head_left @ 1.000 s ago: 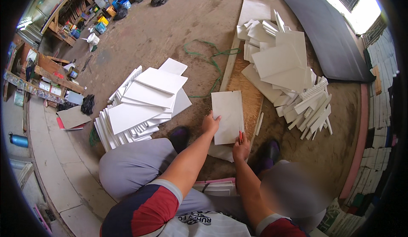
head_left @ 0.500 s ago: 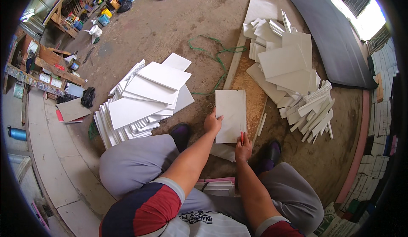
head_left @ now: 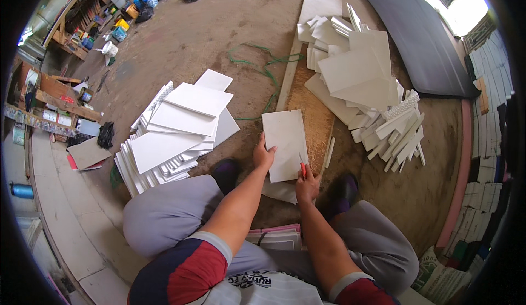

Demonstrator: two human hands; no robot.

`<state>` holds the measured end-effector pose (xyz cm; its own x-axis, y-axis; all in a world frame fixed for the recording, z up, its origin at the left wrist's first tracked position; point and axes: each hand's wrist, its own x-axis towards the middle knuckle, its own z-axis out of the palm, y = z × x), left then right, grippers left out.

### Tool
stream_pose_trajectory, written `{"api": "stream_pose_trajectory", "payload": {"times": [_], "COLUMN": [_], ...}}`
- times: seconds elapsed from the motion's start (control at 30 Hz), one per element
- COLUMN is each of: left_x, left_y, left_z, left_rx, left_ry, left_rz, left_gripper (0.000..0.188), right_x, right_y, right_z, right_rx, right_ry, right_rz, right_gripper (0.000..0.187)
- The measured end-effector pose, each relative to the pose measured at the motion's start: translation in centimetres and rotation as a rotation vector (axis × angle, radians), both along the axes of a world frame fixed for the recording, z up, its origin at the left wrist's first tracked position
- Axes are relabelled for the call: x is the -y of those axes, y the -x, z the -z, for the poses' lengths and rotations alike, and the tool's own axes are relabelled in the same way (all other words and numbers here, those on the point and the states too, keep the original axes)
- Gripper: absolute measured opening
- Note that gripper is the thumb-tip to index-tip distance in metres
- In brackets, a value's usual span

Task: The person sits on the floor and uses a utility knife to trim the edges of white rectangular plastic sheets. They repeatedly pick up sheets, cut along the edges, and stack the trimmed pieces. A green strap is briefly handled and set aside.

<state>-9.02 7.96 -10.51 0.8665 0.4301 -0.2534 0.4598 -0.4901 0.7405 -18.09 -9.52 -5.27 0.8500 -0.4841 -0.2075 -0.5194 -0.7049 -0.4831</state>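
Note:
A white rectangular board (head_left: 282, 141) lies in front of me, tilted slightly, over a brown wooden plank (head_left: 315, 105). My left hand (head_left: 264, 154) grips its left edge, thumb on top and the other fingers hidden beneath. In my right hand (head_left: 308, 186) is a red-handled knife (head_left: 303, 169), held at the board's lower right edge. Its thin blade points up and left over the board; whether the tip touches cannot be made out. Under the board's lower end, another pale piece (head_left: 282, 191) partly shows.
A stack of white boards (head_left: 175, 138) stands on the left. To the right lies a heap of white boards and strips (head_left: 359, 75). Green cord (head_left: 268, 75) trails across the floor. Paint containers (head_left: 119, 34) sit far left. A dark grey sheet (head_left: 416, 42) lies far right.
The whole view has shifted a little. The knife now leans left, with its blade showing over the board instead of lying along the right edge. Both hands keep their holds.

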Motion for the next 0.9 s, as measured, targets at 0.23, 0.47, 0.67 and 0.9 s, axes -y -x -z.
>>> {"api": "stream_pose_trajectory", "payload": {"times": [0.23, 0.47, 0.67, 0.9], "left_x": [-0.3, -0.4, -3.2, 0.9], "left_y": [-0.1, -1.9, -7.2, -7.5], "left_z": [0.4, -5.5, -5.0, -9.9], "left_rx": [0.008, -0.093, -0.065, -0.239], "left_ry": [0.052, -0.472, -0.744, -0.746], "left_rz": [0.025, 0.450, 1.277, 1.240], "left_gripper": [0.090, 0.094, 0.086, 0.133], "right_x": [0.8, 0.9, 0.3, 0.8], "right_y": [-1.5, -1.7, -1.9, -1.6], "right_z": [0.5, 1.0, 0.7, 0.4], "right_rx": [0.015, -0.129, -0.135, -0.143], "right_ry": [-0.149, -0.147, -0.168, -0.161], "right_rz": [0.005, 0.013, -0.027, 0.011], "right_gripper": [0.046, 0.050, 0.052, 0.055]}}
